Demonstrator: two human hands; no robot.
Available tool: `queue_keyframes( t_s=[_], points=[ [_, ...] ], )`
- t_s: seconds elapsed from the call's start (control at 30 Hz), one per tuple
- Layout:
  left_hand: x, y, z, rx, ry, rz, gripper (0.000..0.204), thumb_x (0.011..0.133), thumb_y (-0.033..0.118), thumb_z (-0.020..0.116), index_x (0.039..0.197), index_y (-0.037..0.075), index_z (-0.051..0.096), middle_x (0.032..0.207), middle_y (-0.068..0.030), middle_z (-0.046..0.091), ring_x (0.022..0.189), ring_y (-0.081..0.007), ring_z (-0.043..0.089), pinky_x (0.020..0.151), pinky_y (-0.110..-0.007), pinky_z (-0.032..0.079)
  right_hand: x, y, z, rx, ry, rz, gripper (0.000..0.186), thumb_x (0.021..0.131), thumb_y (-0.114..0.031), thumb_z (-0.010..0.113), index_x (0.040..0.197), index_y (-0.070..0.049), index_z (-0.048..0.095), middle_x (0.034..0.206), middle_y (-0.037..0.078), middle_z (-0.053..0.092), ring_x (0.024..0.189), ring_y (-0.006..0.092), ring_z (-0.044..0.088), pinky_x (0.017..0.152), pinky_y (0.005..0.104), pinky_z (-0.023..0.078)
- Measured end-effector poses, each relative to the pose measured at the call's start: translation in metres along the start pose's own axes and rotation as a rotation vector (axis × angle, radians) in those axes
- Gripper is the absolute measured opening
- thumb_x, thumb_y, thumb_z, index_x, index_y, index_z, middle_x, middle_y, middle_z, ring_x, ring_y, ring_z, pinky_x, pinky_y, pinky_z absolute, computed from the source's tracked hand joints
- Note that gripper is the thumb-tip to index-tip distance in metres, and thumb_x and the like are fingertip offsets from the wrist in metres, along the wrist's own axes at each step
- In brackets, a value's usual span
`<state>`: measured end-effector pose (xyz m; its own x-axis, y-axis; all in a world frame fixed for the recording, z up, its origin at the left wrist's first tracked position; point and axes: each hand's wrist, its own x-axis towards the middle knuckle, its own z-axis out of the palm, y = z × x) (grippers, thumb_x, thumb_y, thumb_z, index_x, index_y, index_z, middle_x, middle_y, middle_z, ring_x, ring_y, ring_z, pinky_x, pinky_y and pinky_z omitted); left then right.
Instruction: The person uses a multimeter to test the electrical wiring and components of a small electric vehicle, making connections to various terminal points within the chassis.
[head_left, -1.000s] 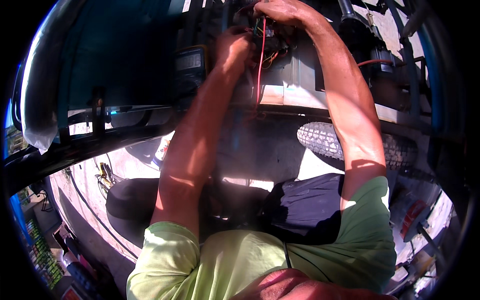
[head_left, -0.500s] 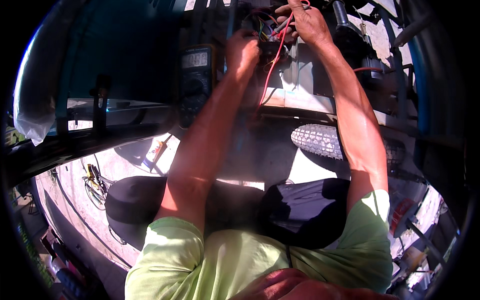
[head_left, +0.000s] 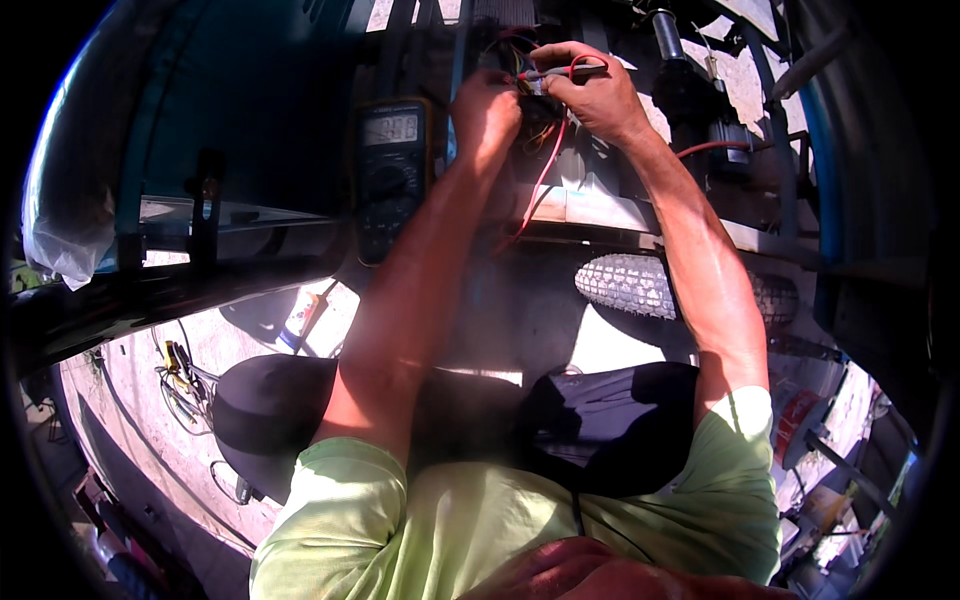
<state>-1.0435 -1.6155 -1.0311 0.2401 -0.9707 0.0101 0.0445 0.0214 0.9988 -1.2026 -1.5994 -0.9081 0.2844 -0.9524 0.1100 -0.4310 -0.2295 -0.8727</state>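
Head view: the right hand (head_left: 600, 100) grips a slim grey probe (head_left: 570, 72) between thumb and fingers, out to the right of the multimeter (head_left: 391, 180), its tip directed left toward the coloured wires (head_left: 521, 88). Nearer the multimeter, also on its right, the left hand (head_left: 487, 115) has its fingers curled in at those wires; glare and shadow crowd the spot, so I cannot tell whether it pinches one. Good practice here, I judge, is a light, steady probe, its tip clear of neighbouring conductors, with slack in the red lead (head_left: 547, 172) and the meter's face unobstructed. The multimeter is a dark, rounded slab edged in orange; the lead is thin and supple. Below and right of it sit a smooth, pale ledge (head_left: 605, 208) and a chunky-treaded rubber tyre (head_left: 625, 285); well to its left hangs crinkled clear plastic (head_left: 70, 245).
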Motion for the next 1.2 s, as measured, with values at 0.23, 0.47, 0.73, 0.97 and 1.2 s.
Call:
queue_keyframes(
  t_s=[0.23,0.47,0.73,0.97,1.2],
  points=[
    [0.008,-0.033,0.005,0.362,-0.030,0.135,0.024,0.083,0.012,0.069,0.102,-0.001,0.074,0.087,-0.0180,0.075,0.080,-0.0254,0.073,0.073,-0.036,0.056,0.001,-0.001,-0.001,0.016,0.038,-0.022,0.031,0.088,-0.019,0.073,0.117,-0.006,0.074,0.097,0.007,0.077,0.091,0.0120,0.070,0.086,0.0282,0.056],
    [0.039,-0.089,0.003,0.452,-0.148,0.333,0.022,0.085,0.010,0.071,0.103,-0.001,0.073,0.086,-0.0143,0.075,0.077,-0.0200,0.071,0.070,-0.033,0.055,0.005,-0.006,0.002,-0.067,0.049,-0.091,0.031,0.089,-0.018,0.069,0.117,-0.006,0.074,0.096,0.006,0.077,0.087,0.0128,0.071,0.078,0.0278,0.058],
    [0.035,-0.079,-0.001,0.028,-0.112,0.251,0.020,0.087,0.008,0.074,0.103,-0.003,0.071,0.084,-0.0096,0.073,0.074,-0.0145,0.067,0.065,-0.029,0.053,0.006,-0.014,0.003,-0.047,0.041,-0.059,0.032,0.087,-0.020,0.070,0.117,-0.008,0.074,0.094,0.007,0.077,0.083,0.0131,0.072,0.075,0.0278,0.059],
    [-0.006,0.004,0.003,-0.054,-0.022,-0.067,0.026,0.084,0.015,0.074,0.104,-0.002,0.073,0.089,-0.0173,0.076,0.081,-0.0220,0.073,0.073,-0.034,0.056,0.003,-0.004,0.002,-0.108,0.052,-0.136,0.028,0.087,-0.020,0.071,0.112,-0.007,0.075,0.098,0.008,0.076,0.088,0.0146,0.072,0.080,0.0288,0.058],
    [-0.003,0.013,-0.009,0.188,0.037,0.017,0.029,0.084,0.019,0.070,0.105,0.000,0.075,0.095,-0.0233,0.076,0.090,-0.0340,0.076,0.081,-0.039,0.058,0.009,-0.010,0.015,-0.424,-0.038,-0.418,0.027,0.095,-0.018,0.064,0.115,-0.001,0.070,0.108,0.011,0.070,0.099,0.0192,0.068,0.087,0.0324,0.054]
  ],
)
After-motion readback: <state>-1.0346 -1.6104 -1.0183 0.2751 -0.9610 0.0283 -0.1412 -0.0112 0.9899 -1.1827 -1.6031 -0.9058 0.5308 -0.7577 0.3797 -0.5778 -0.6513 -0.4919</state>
